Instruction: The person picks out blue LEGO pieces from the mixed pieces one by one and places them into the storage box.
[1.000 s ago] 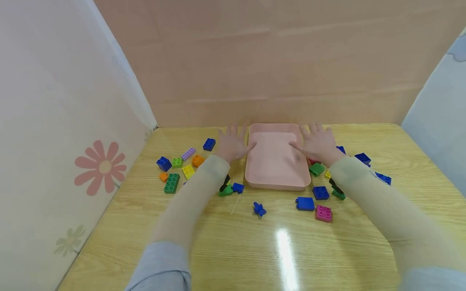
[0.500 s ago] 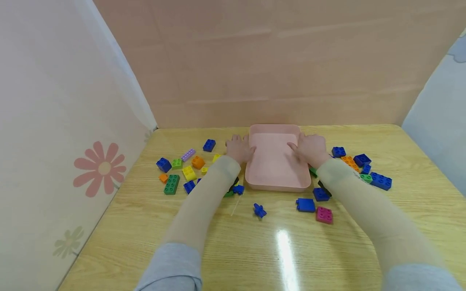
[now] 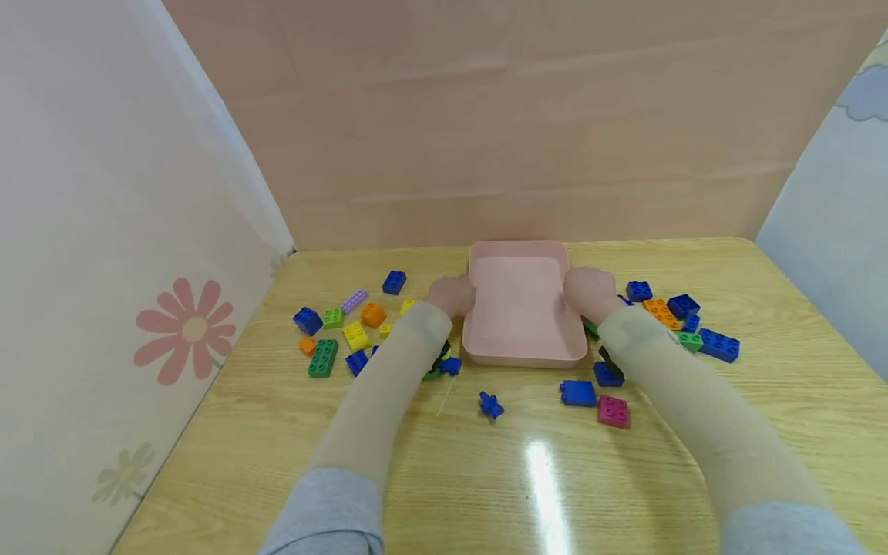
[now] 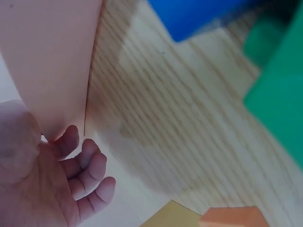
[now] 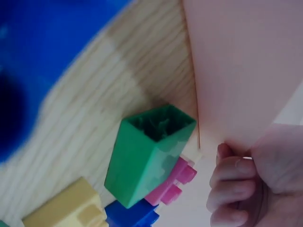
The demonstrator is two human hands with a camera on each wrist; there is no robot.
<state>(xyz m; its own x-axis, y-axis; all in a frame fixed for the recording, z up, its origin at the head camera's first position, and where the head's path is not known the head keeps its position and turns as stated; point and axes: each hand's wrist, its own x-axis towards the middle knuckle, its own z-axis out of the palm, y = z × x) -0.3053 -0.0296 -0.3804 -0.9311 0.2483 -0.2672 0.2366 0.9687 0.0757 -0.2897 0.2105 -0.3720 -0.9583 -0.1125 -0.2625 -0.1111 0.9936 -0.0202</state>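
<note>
A shallow pink tray (image 3: 525, 361) lies at the back middle of the table, with nothing inside. My left hand (image 3: 452, 296) grips its left side wall, and my right hand (image 3: 588, 291) grips the right one. In the left wrist view the fingers (image 4: 90, 176) curl beside the tray wall (image 4: 57, 61), the index fingertip at its lower edge. The right wrist view has the same hold mirrored, with curled fingers (image 5: 233, 184) against the wall (image 5: 241, 66). Close to that hand lie a green brick (image 5: 142, 156) and a pink brick (image 5: 173, 182).
Loose toy bricks lie on both sides: a dark green brick (image 3: 323, 358) and a purple brick (image 3: 354, 301) at left, an orange brick (image 3: 662, 314) and a long blue brick (image 3: 719, 345) at right. In front are a small blue piece (image 3: 491, 405) and a magenta brick (image 3: 613, 412).
Both hands, spread wide by the tray a second ago, have come down toward me and closed their fingers on its two sides. The head view has tilted slightly.
</note>
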